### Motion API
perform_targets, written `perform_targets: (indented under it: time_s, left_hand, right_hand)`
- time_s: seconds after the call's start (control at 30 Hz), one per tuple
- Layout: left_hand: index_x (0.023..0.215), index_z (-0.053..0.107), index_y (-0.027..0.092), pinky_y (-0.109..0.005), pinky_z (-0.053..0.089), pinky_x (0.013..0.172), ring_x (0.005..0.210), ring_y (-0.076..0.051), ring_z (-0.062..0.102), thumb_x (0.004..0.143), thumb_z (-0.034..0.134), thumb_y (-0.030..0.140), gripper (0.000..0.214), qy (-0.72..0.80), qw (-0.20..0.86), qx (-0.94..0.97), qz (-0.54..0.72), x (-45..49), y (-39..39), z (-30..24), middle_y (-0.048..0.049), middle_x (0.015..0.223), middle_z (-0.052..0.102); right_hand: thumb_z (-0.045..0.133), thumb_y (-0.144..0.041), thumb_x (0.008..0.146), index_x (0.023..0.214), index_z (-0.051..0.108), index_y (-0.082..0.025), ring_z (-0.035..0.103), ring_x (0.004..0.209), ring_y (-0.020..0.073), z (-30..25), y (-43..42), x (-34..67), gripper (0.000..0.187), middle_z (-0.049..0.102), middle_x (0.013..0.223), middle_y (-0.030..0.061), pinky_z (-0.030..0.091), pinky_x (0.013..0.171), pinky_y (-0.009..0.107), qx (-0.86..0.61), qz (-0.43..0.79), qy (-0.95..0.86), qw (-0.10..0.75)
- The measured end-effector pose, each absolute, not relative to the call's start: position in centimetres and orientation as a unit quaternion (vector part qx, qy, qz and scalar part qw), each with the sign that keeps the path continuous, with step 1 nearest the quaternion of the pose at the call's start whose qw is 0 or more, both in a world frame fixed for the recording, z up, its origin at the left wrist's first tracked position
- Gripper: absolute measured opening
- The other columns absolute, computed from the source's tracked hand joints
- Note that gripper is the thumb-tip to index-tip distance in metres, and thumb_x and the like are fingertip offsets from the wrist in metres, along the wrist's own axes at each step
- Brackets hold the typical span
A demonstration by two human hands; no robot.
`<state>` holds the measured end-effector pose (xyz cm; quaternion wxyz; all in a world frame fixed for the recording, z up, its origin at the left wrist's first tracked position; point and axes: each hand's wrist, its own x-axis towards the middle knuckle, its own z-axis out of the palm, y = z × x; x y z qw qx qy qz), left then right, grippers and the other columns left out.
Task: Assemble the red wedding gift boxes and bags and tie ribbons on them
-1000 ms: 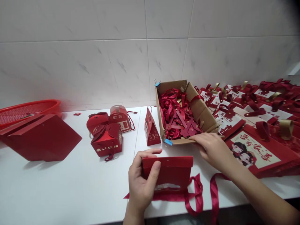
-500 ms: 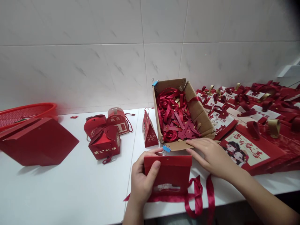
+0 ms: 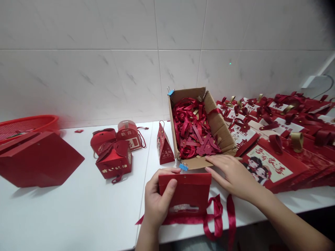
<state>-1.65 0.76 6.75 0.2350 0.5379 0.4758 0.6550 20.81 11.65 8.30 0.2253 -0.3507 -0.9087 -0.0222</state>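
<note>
My left hand [image 3: 158, 200] grips the left side of a red paper gift box [image 3: 188, 191], thumb on the near face and fingers behind. The box stands upright near the table's front edge, with a small hole in its top flap and a clear window low down. My right hand [image 3: 230, 176] lies with fingers stretched out on the near flap of a cardboard box [image 3: 222, 129], holding nothing. Inside the cardboard box is a heap of dark red ribbons [image 3: 193, 129]. A loose dark red ribbon [image 3: 217, 216] curls beside and under the gift box.
Several finished red gift bags [image 3: 272, 164] crowd the right side. To the left stand small red candy boxes [image 3: 115, 160], a large red folded box [image 3: 44, 160] and a red mesh basket [image 3: 28, 125]. A triangular box [image 3: 164, 146] sits beside the carton. Behind is a tiled wall [image 3: 117, 69].
The whole view has shifted slightly, so things appear a little further left. Both hands keep their places on the gift box and the carton flap.
</note>
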Motion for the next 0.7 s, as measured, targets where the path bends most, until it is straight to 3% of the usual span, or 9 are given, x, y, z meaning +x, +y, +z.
perform_targets:
  time_s: [0.3, 0.4, 0.53, 0.7]
  left_hand:
    - [0.087, 0.065, 0.021, -0.025, 0.05, 0.082, 0.094, -0.019, 0.066, 0.089, 0.059, 0.034, 0.015, 0.474, 0.247, 0.539, 0.651, -1.7, 0.7, 6.7, -0.0044, 0.101, 0.072]
    - [0.087, 0.065, 0.021, -0.025, 0.049, 0.082, 0.093, -0.018, 0.066, 0.089, 0.059, 0.034, 0.015, 0.473, 0.246, 0.541, 0.65, -1.7, 0.6, 6.8, -0.0042, 0.1, 0.072]
    - [0.086, 0.065, 0.02, -0.026, 0.05, 0.081, 0.091, -0.019, 0.067, 0.089, 0.058, 0.036, 0.018, 0.48, 0.247, 0.545, 0.642, -1.7, 0.6, 7.1, -0.0056, 0.099, 0.072]
    - [0.084, 0.066, 0.018, -0.029, 0.05, 0.08, 0.089, -0.022, 0.066, 0.087, 0.059, 0.041, 0.025, 0.495, 0.245, 0.529, 0.644, -1.4, 0.6, 7.7, -0.0084, 0.096, 0.073]
  right_hand:
    - [0.027, -0.031, 0.101, 0.108, 0.07, -0.018, 0.066, 0.105, 0.0233, 9.1, 11.4, 20.4, 0.045, 0.071, 0.115, 0.0083, 0.049, 0.09, 0.037, -0.37, 0.012, -0.904, 0.213]
    - [0.027, -0.03, 0.1, 0.099, 0.072, -0.019, 0.068, 0.096, 0.0236, 10.0, 11.2, 20.0, 0.046, 0.073, 0.107, 0.0079, 0.049, 0.081, 0.034, -0.415, 0.024, -0.895, 0.163]
    - [0.032, -0.028, 0.095, 0.078, 0.071, -0.019, 0.069, 0.076, 0.0243, 12.1, 12.0, 18.6, 0.043, 0.074, 0.082, 0.0075, 0.043, 0.062, 0.029, -0.494, 0.016, -0.868, 0.053]
    - [0.044, -0.022, 0.087, 0.067, 0.069, -0.015, 0.067, 0.069, 0.0257, 14.7, 14.2, 15.9, 0.032, 0.071, 0.073, 0.0125, 0.039, 0.058, 0.029, -0.455, 0.011, -0.89, -0.003]
